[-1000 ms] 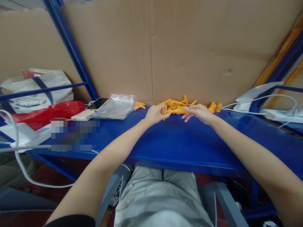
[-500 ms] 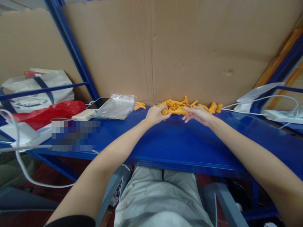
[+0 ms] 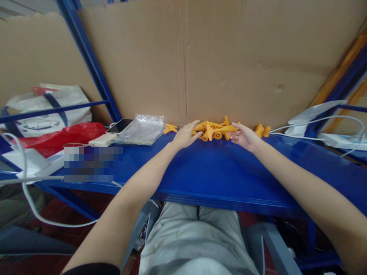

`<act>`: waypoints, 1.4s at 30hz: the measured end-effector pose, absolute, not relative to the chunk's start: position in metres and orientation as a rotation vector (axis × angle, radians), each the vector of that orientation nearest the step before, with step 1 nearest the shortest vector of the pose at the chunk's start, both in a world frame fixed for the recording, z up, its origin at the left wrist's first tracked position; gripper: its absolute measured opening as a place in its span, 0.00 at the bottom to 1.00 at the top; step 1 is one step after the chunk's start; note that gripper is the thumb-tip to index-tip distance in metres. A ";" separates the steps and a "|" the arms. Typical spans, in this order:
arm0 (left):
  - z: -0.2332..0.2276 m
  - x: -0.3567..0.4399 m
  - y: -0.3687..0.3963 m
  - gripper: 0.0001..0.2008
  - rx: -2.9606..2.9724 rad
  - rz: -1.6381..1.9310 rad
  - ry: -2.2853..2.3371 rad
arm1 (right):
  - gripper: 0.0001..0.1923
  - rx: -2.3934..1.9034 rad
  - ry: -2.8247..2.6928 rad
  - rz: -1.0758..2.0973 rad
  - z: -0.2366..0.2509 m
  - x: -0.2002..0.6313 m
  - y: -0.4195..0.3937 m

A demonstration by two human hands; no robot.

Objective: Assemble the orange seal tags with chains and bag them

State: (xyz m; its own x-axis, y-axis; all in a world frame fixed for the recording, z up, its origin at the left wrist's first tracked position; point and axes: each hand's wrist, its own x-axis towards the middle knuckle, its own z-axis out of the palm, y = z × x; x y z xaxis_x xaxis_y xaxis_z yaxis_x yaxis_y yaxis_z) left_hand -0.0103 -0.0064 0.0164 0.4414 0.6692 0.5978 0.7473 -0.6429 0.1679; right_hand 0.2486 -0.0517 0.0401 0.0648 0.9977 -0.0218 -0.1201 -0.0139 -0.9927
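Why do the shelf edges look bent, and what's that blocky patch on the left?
Head view: a wide lens bows the blue shelf and stretches both forearms toward the corners; the blocky patch is deliberate pixelation, not blur; soft glare streaks the shelf near the right hand; the orange plastic pieces by the left hand look slightly soft.
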 end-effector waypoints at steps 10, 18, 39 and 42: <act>0.001 -0.078 0.028 0.28 -1.978 -0.535 -2.384 | 0.08 -1.171 -0.969 1.089 0.037 0.257 -0.047; 0.001 -0.082 0.032 0.21 -2.016 -0.573 -2.284 | 0.10 -1.161 -0.997 1.067 0.036 0.254 -0.049; 0.015 -0.063 0.025 0.09 -2.036 -0.683 -2.109 | 0.21 -1.018 -1.249 0.548 0.044 0.243 -0.025; 0.020 -0.060 0.022 0.07 -2.026 -0.784 -2.051 | 0.18 -1.083 -1.431 0.328 0.045 0.233 -0.018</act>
State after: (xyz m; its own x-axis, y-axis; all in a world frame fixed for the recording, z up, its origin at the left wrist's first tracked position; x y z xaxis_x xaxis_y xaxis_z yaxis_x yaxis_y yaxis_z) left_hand -0.0598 0.0219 0.0204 -0.0734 0.8853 0.4591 0.9658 -0.0516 0.2540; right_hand 0.2330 -0.0176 0.0446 0.1901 0.7561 0.6262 0.4083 0.5191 -0.7509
